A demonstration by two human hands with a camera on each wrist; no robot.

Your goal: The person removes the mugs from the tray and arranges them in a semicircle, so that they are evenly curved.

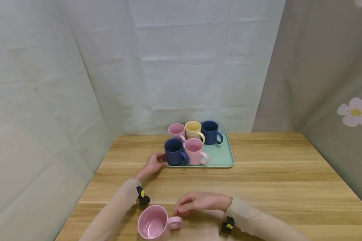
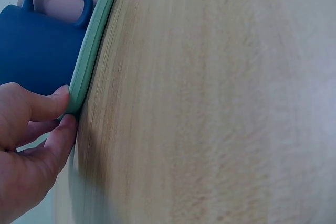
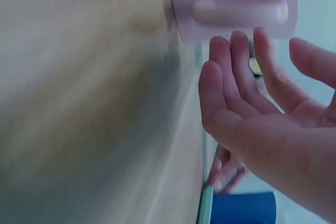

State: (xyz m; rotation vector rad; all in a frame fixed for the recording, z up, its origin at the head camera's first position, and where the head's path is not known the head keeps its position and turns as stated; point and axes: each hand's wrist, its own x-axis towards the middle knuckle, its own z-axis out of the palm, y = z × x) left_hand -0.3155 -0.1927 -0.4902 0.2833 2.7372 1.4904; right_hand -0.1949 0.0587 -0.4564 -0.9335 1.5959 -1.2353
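At the front left corner of the mint-green tray (image 1: pixel 219 157), my left hand (image 1: pixel 153 163) pinches the rim (image 2: pixel 92 51) between thumb and fingers, as the left wrist view shows. Just beside it on the tray stands a navy mug (image 1: pixel 172 154), its handle turned right. My right hand (image 1: pixel 202 201) is over the near part of the table, fingers loosely bent and holding nothing. Close to its fingertips is the handle of a pink mug (image 1: pixel 153 224) standing on the table. In the right wrist view a small gap seems to separate the fingers (image 3: pixel 220 51) from this mug.
Also upright on the tray are a pink mug (image 1: pixel 194 154) in front, and a mauve-pink mug (image 1: pixel 175 133), a yellow mug (image 1: pixel 193 132) and another navy mug (image 1: pixel 209 134) behind. The wooden table (image 1: pixel 274 174) meets pale cloth walls (image 1: pixel 184 67) at its back and sides.
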